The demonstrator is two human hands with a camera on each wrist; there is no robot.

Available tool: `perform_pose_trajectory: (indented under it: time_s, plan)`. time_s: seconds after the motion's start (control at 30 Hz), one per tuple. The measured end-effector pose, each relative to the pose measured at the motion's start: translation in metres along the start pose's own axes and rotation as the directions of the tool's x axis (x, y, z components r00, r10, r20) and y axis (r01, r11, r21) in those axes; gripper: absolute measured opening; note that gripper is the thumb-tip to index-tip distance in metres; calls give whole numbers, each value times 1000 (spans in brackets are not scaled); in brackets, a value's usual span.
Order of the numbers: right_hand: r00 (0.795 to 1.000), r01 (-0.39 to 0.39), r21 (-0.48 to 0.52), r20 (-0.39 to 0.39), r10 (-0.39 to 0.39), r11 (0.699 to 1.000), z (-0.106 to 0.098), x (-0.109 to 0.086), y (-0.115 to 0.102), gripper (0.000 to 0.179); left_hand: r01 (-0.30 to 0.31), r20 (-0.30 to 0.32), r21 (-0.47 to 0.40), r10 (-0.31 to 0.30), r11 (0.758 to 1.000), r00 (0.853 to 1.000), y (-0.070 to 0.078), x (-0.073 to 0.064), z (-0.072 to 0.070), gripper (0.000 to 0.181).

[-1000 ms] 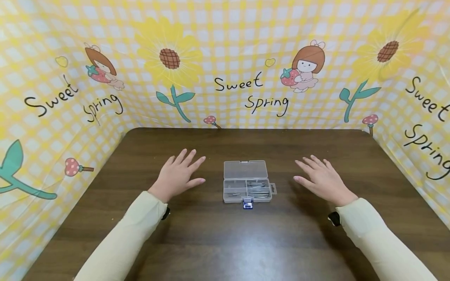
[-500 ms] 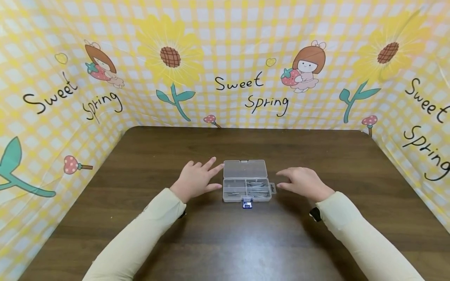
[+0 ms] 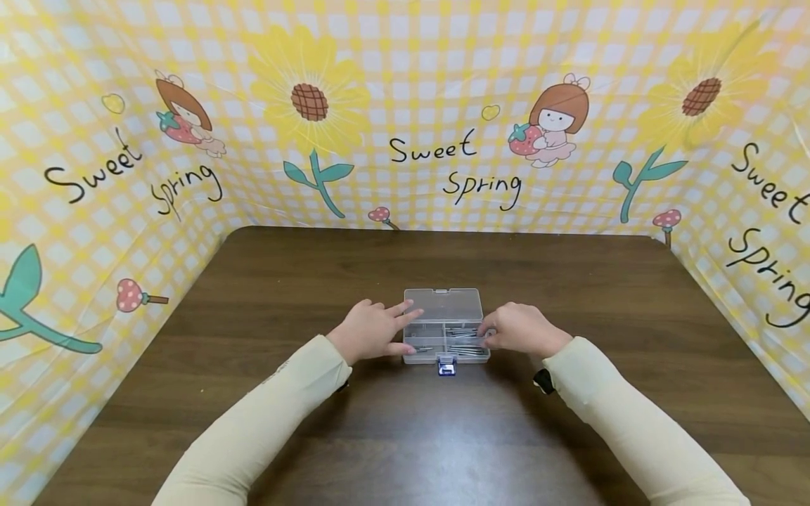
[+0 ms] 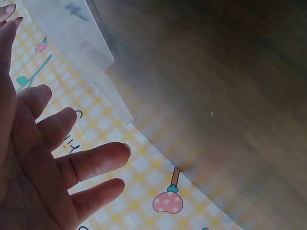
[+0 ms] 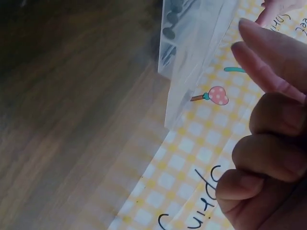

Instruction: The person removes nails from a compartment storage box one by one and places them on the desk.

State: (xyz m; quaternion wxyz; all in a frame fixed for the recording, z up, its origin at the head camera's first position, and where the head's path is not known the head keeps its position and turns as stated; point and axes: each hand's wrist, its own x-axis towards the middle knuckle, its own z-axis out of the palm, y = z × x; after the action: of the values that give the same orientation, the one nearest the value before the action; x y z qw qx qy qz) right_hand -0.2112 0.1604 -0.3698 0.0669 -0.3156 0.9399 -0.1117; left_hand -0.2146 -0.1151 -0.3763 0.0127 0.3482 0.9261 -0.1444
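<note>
A clear plastic divided box [image 3: 420, 359] lies on the table with its lid [image 3: 449, 303] folded back. Several thin metal nails [image 3: 465, 349] fill the right compartments, and a few small metal pieces [image 3: 421, 348] lie at front left. My left hand [image 3: 368, 330] is at the box's left end, fingers spread, with index finger over the lid and thumb by the front left compartment. At the right end, my right hand [image 3: 526, 332] holds thumb and index finger over the box's edge. Its other fingers [image 5: 268, 148] are curled; nothing shows between thumb and index finger.
A blue latch [image 3: 446, 367] hangs from the box's front. The brown wooden table [image 3: 380, 443] is bounded at the back and sides by a yellow checked cloth [image 3: 430, 77] printed with flowers and lettering.
Both hands have moved inward from either side to the box. My right hand's fingers have drawn together, while my left hand's stay spread. The box has not moved.
</note>
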Motion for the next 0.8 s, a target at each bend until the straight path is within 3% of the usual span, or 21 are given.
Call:
perform_pose_trajectory:
  time_s: [0.37,0.57,0.8]
  plan:
    - [997,21,-137,71,-11,990,7,11,-4,8,17,82,-73,-11,997,997,4,5,10,76]
    - [996,9,-189,83,7,982,7,14,-11,17,24,99,-72,-17,997,995,6,7,14,74]
    - [993,-4,-217,118,30,976,11,18,-17,20,41,108,-134,-26,990,994,8,5,16,73]
